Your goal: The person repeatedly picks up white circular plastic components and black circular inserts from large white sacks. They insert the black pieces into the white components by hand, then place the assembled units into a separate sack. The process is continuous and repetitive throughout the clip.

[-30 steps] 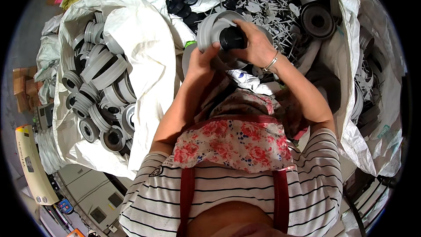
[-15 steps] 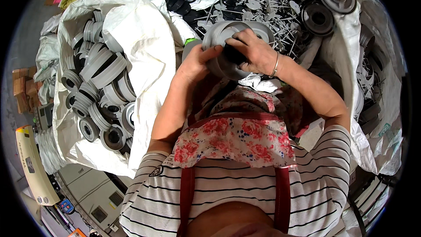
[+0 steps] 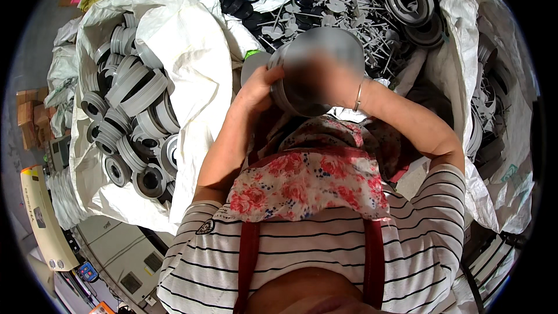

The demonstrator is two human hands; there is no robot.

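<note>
In front of my apron, my left hand (image 3: 259, 87) grips the left side of a round grey plastic part (image 3: 281, 94) with a ridged wall, its thumb bent over the rim. Beside it my right hand (image 3: 342, 84), with a bracelet at the wrist, is at the part's opening. Its fingers are smeared, so what they hold does not show. The inside of the part looks dark and blurred. Another smooth grey round piece (image 3: 343, 38) shows just behind the hands.
At the left a white woven sack (image 3: 200, 81) holds many grey ribbed round parts (image 3: 139, 90). Beyond my hands lies a heap of thin grey sprue scraps (image 3: 360, 20). Black round pieces (image 3: 244, 0) are at the far left of it, a dark ring part (image 3: 408, 1) at its right. Another white sack (image 3: 465, 81) stands at the right.
My right hand's fingers, earlier visible on a black piece inside the grey part, are now blurred. The dark ring part at the far right has shifted left.
</note>
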